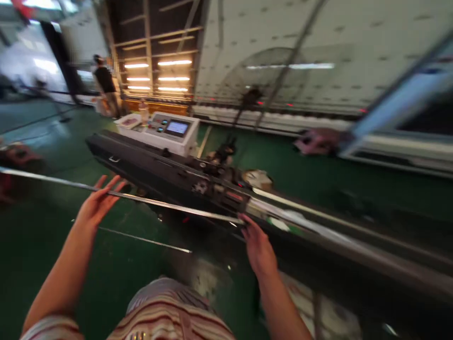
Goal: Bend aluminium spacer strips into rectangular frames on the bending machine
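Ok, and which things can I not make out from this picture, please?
All in the head view:
Long strip: its left end is cut off by the left edge.
Left hand: blur hides whether its grip is closed.
Screen: writing too small and blurred.
Dark machine: its right end runs past the right edge.
Standing person: hands too small and blurred.

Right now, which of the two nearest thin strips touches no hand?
The shorter strip on the green floor; the longer strip crosses the left hand, ending at the right hand.
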The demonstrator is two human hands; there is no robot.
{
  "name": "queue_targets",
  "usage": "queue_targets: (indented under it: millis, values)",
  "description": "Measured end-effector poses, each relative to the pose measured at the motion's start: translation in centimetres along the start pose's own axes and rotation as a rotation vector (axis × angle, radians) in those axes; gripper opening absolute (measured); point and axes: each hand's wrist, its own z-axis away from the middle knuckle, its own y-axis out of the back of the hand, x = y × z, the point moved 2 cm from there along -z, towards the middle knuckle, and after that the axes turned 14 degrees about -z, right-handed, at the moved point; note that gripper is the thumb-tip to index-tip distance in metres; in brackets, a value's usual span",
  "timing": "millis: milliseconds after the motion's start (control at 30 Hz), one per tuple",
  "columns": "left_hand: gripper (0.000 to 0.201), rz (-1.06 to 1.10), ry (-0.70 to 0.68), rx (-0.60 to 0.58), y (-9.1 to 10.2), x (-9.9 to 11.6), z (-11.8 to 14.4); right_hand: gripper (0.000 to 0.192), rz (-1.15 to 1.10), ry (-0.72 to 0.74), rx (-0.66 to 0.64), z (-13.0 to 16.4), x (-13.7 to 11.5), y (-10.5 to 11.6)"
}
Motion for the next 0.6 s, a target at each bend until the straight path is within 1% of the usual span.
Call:
queue_targets:
  millis: [33,67,167,267,367,467,533,600]
  values:
    - [0.055,0.003,-0.008,-0.008,-0.3,0.1,-0.6,0.056,-0.073,0.053,-0.015,-0.6,-0.7,-0.7]
    - [0.059,0.003,-0.014,-0.004,-0.6,0.1,-1.1,0.058,-0.087,0.046,-0.076,-1.3,-1.3,-1.5]
    - [0.066,-0.027,0.004,0.027,-0.9,-0.1,-2.1,0.06,-0.193,0.114,-0.093,-2.8,-2.6,-3.3]
    - [0.07,-0.081,0.021,0.033,-0.9,-0.5,-2.2,0.055,-0.268,0.171,-0.098,-2.9,-3.0,-4.3]
    - [0.072,-0.115,0.034,0.049,-1.0,-1.0,-1.9,0.052,-0.321,0.21,-0.079,-2.5,-3.4,-4.7]
    - [0.071,-0.154,0.031,0.037,-1.0,-1.6,-1.5,0.044,-0.341,0.208,-0.05,-2.3,-4.2,-4.6]
    - [0.069,-0.183,0.024,0.021,-0.7,-2.2,-1.4,0.04,-0.364,0.211,-0.024,-2.2,-4.7,-4.3]
    - [0.069,-0.211,0.03,0.004,0.1,-2.8,-1.7,0.037,-0.392,0.221,-0.028,-2.0,-5.3,-4.0]
